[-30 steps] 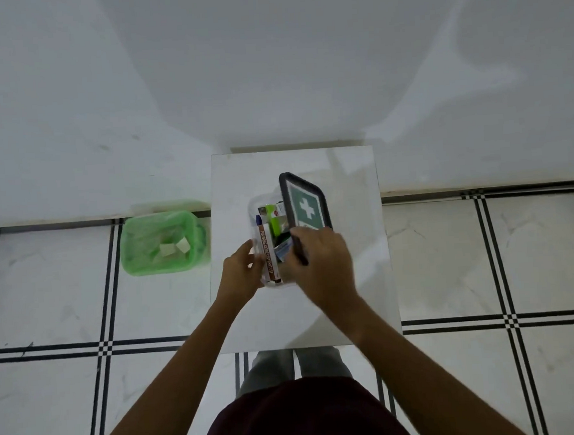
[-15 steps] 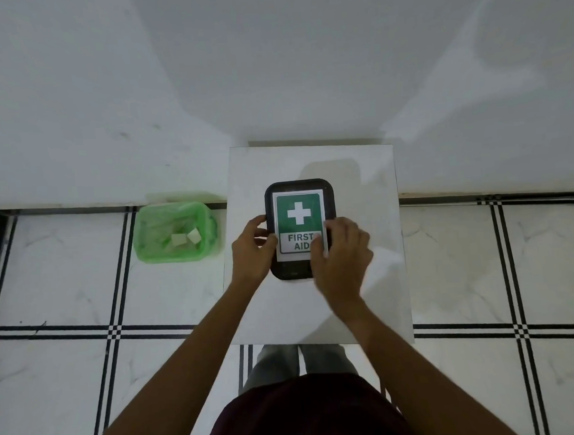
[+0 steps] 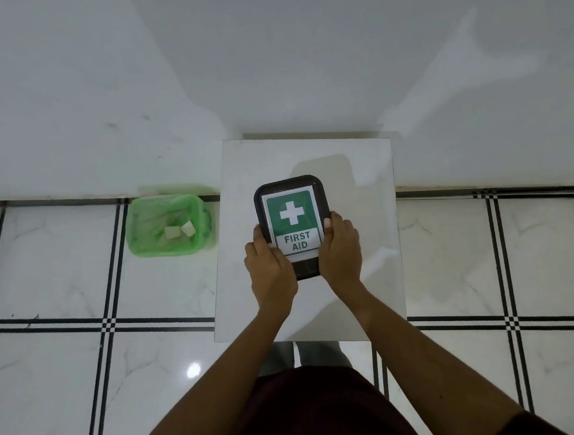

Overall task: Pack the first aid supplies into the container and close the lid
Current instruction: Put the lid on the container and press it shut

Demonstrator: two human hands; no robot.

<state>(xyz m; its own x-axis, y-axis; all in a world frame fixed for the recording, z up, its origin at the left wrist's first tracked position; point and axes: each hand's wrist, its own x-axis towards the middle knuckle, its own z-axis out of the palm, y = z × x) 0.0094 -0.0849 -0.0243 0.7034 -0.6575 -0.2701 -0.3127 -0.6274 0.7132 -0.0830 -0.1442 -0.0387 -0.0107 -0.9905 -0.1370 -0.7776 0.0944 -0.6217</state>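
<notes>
Both hands are clamped on the lid [image 3: 292,217] from either side. The left hand [image 3: 269,263] curls around the lid's lower left edge, its thumb lying along the dark rim, and the right hand [image 3: 340,247] wraps the lower right edge, with its thumb tip resting on the rim beside the white border of the label. The two hands are closed on the lid, not flat or spread, and they cover its near corners, so only a short strip of the bottom rim shows between them.

The lid sits in the middle of the frame, flat and face up, dark-rimmed with rounded corners. Its label [image 3: 292,224] is green with a white cross and the words FIRST AID below. The container under it is hidden; I cannot tell how well the lid is seated.

All this rests on a small white bench [image 3: 361,186], roughly at its centre, with bare surface on every side of the lid. To the left of the bench, on the tiled floor [image 3: 499,254] against the wall, stands a green bin [image 3: 170,226] with a few pale scraps inside. The forearms reach up from the bottom of the frame.
</notes>
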